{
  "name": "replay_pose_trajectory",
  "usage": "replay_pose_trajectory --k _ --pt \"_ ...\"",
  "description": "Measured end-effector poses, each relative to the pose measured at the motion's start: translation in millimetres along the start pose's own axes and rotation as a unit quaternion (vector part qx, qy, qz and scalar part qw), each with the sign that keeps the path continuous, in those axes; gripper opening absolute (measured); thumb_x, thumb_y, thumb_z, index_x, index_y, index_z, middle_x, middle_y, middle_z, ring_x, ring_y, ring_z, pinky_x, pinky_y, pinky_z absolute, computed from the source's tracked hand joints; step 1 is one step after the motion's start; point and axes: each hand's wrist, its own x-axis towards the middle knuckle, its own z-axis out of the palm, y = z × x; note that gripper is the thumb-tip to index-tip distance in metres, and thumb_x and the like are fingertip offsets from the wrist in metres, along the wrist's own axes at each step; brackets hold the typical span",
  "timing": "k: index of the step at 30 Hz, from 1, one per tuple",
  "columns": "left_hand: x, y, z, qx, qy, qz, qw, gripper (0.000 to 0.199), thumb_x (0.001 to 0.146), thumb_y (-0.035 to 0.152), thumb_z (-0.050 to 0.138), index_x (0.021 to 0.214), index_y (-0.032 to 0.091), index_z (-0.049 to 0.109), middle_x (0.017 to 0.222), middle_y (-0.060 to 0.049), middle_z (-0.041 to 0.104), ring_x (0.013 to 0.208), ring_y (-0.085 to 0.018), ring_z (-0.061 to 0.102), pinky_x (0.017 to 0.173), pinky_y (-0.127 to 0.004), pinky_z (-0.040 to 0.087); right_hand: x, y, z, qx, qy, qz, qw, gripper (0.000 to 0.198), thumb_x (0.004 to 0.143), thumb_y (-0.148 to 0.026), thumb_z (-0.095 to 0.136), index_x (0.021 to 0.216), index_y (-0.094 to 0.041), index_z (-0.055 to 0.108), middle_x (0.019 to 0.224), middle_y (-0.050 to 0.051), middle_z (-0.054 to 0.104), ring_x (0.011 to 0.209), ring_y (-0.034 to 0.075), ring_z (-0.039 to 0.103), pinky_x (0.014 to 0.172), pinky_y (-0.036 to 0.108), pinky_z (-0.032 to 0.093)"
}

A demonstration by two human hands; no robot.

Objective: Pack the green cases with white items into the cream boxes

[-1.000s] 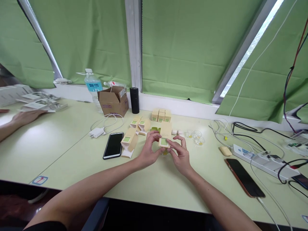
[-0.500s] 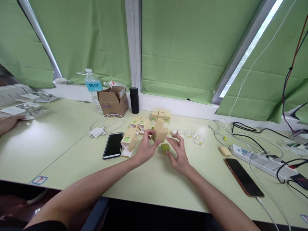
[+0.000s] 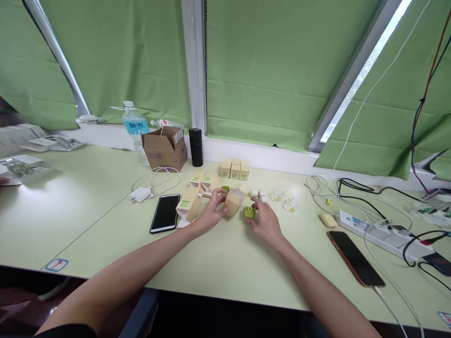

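Observation:
My left hand [image 3: 212, 210] grips a small tan cardboard box [image 3: 232, 204] by its left side. The box is tilted, and something pale, a flap or clear plastic, shows at its upper end. Just to the right, my right hand [image 3: 265, 220] has its fingertips around a small green case [image 3: 249, 212] with a short loop on top. Behind the box, another green item [image 3: 225, 188] is partly hidden by my left fingers. Small white pieces [image 3: 259, 193] and several clear plastic trays [image 3: 289, 205] lie beyond my right hand.
Tan boxes with open flaps [image 3: 189, 204] stand left beside a black phone [image 3: 165, 213]; closed boxes [image 3: 235, 170] are behind. A carton [image 3: 165, 150], black cylinder [image 3: 196, 147] and water bottle [image 3: 136, 126] line the back. Rightward lie a power strip [image 3: 377, 237], cables and phone [image 3: 356, 258].
My right hand has closed on the green case and shifted it slightly right. The box in my left hand has turned, its upper end now leaning right. Another person's hand at far left has drawn back.

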Motion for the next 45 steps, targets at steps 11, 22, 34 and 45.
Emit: replay_pose_trajectory --k 11,22,34,45 --pt "-4.8 1.7 2.2 0.174 0.052 0.070 0.981 0.065 0.071 0.012 0.059 0.131 0.025 0.035 0.134 -0.010 0.048 0.129 -0.027 0.050 0.112 -0.047 0.041 4.1 7.0 -3.7 -0.019 0.006 0.065 0.998 0.056 0.082 -0.022 0.067 0.136 -0.025 0.054 0.123 0.010 0.070 0.116 0.031 0.064 0.089 0.041 0.051" --pt "-9.8 4.7 5.6 0.257 0.067 0.171 0.949 0.048 0.089 0.025 0.064 0.126 0.025 0.034 0.136 -0.014 0.049 0.119 -0.025 0.058 0.106 -0.050 0.047 4.9 14.3 -0.6 0.071 0.093 0.017 0.993 0.042 0.085 -0.026 0.062 0.127 -0.026 0.056 0.112 0.008 0.072 0.101 0.028 0.067 0.082 0.043 0.054" --pt "-18.5 11.5 18.8 0.323 0.033 0.205 0.923 0.029 0.100 0.023 0.052 0.128 0.023 0.059 0.132 -0.013 0.062 0.127 -0.028 0.061 0.106 -0.047 0.053 -12.0 -15.0 -6.7 0.299 0.266 -0.120 0.908 0.041 0.094 -0.030 0.063 0.132 -0.029 0.048 0.131 0.011 0.059 0.110 0.024 0.063 0.075 0.037 0.061" --pt "-22.1 21.0 25.1 0.239 -0.041 0.180 0.953 0.041 0.099 0.019 0.047 0.139 0.023 0.056 0.132 -0.014 0.066 0.122 -0.028 0.063 0.107 -0.048 0.054 -21.2 -22.4 5.8 0.287 0.156 -0.184 0.927 0.040 0.098 -0.027 0.055 0.135 -0.030 0.039 0.136 0.014 0.061 0.105 0.023 0.071 0.062 0.030 0.057"
